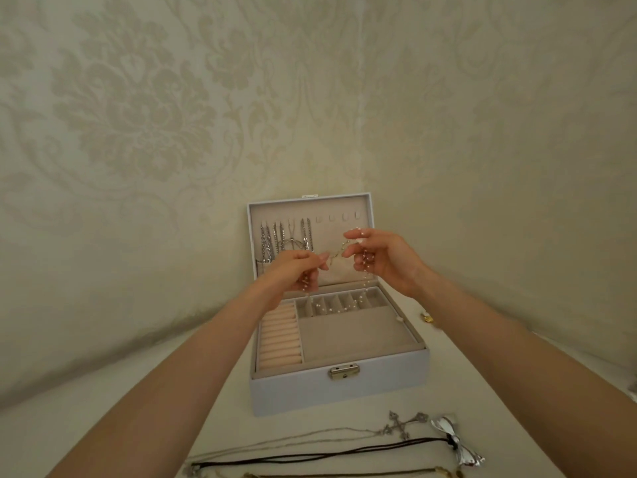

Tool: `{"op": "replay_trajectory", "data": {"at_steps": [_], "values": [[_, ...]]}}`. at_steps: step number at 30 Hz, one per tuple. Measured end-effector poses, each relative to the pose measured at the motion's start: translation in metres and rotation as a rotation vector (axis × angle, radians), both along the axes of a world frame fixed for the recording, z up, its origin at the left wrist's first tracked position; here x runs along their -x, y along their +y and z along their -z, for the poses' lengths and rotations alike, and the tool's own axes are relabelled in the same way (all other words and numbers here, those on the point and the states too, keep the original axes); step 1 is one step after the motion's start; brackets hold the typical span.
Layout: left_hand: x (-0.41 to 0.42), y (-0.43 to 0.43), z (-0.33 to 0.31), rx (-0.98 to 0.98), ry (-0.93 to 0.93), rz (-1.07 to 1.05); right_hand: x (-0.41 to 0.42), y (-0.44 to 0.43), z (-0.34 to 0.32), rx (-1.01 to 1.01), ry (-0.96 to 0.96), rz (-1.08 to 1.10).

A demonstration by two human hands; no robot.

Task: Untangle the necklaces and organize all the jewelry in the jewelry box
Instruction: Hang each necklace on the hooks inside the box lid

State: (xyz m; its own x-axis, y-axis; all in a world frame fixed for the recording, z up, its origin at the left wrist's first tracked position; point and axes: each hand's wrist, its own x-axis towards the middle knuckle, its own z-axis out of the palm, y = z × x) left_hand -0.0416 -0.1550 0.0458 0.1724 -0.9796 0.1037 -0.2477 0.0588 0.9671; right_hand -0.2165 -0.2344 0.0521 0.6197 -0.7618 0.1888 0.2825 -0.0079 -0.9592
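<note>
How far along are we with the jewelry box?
Done: several silver chains hang in the lid. In hand: left hand and right hand hold a pearl necklace over the box. Left: cross necklace, black cord with bow, small gold piece on the table.

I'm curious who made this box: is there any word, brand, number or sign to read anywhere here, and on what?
None can be read.
The jewelry box front is blank; its metal clasp and the small tab on the lid's top edge are too small to show any marking.
The wallpaper has only a floral pattern.
The pearl necklace pinched by the left hand and right hand shows no tag.
</note>
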Motion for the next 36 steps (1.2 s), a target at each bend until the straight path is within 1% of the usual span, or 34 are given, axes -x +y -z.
{"op": "replay_trajectory", "data": {"at_steps": [2,4,7,9,11,13,15,16,21,23,26,28,32,36], "values": [[-0.002,-0.009,-0.009,0.018,0.092,0.027,-0.003,-0.003,-0.001,0.031,0.146,0.035],[-0.004,-0.019,-0.016,0.050,0.149,0.039,-0.007,-0.006,-0.001,0.081,0.324,0.129],[-0.005,-0.033,-0.023,0.077,0.137,0.038,-0.014,-0.012,0.003,0.198,0.557,0.193],[-0.005,-0.039,-0.026,0.070,0.096,0.038,-0.018,-0.015,0.004,0.255,0.624,0.178],[-0.005,-0.043,-0.028,0.068,0.002,0.017,-0.023,-0.020,0.003,0.262,0.573,0.150],[-0.006,-0.047,-0.029,0.087,-0.086,-0.032,-0.027,-0.025,-0.001,0.203,0.433,0.066],[-0.007,-0.051,-0.027,0.120,-0.133,-0.080,-0.031,-0.032,-0.003,0.163,0.327,-0.003],[-0.007,-0.054,-0.025,0.139,-0.155,-0.103,-0.034,-0.035,-0.003,0.164,0.308,0.004],[-0.013,-0.068,-0.015,0.290,-0.280,-0.303,-0.050,-0.049,-0.005,0.286,0.271,0.280],[-0.014,-0.074,-0.013,0.341,-0.352,-0.396,-0.056,-0.054,-0.006,0.366,0.309,0.370],[-0.016,-0.079,-0.012,0.380,-0.474,-0.499,-0.068,-0.063,-0.008,0.553,0.433,0.491],[-0.017,-0.081,-0.012,0.405,-0.518,-0.544,-0.072,-0.067,-0.010,0.648,0.523,0.603],[-0.016,-0.085,-0.016,0.451,-0.555,-0.680,-0.079,-0.065,-0.020,0.720,0.624,0.778],[-0.010,-0.088,-0.022,0.389,-0.561,-0.822,-0.091,-0.064,-0.024,0.734,0.640,0.848]]}}
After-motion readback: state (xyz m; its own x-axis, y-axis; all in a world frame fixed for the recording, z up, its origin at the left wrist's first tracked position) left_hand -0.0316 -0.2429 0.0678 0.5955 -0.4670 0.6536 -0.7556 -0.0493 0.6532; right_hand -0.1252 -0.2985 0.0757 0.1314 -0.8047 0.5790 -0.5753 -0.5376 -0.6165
